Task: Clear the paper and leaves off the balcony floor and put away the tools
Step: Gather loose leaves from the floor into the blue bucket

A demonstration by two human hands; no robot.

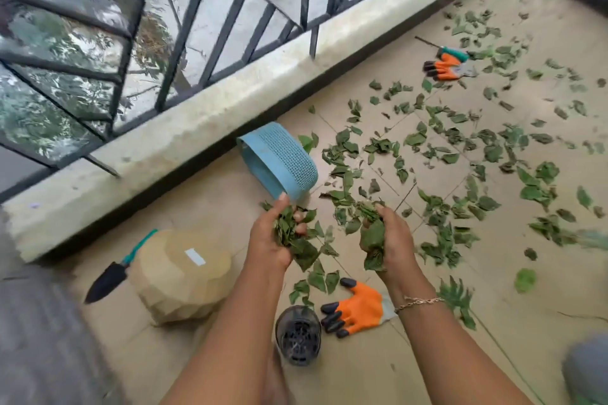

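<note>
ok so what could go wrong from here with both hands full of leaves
The blue basket lies tipped on its side, so leaves from the left hand and right hand may miss it or spill back out. Both handfuls look loose, with leaves hanging below the hands, so some may drop. The orange glove and black pot lie close by, nearer the person, and could get knocked.

Basket (279,164) is tipped over by the ledge (197,128), with left hand (276,237) and right hand (388,240) just in front of it, each clutching leaves (493,153), and more are spread across the floor (543,43) to the right. Trowel (108,276) lies left of the big planter (181,276), small pot (297,335) and near glove (357,307) sit between the forearms, and the far glove (442,66) is way back right beside another tool (455,54).
</note>
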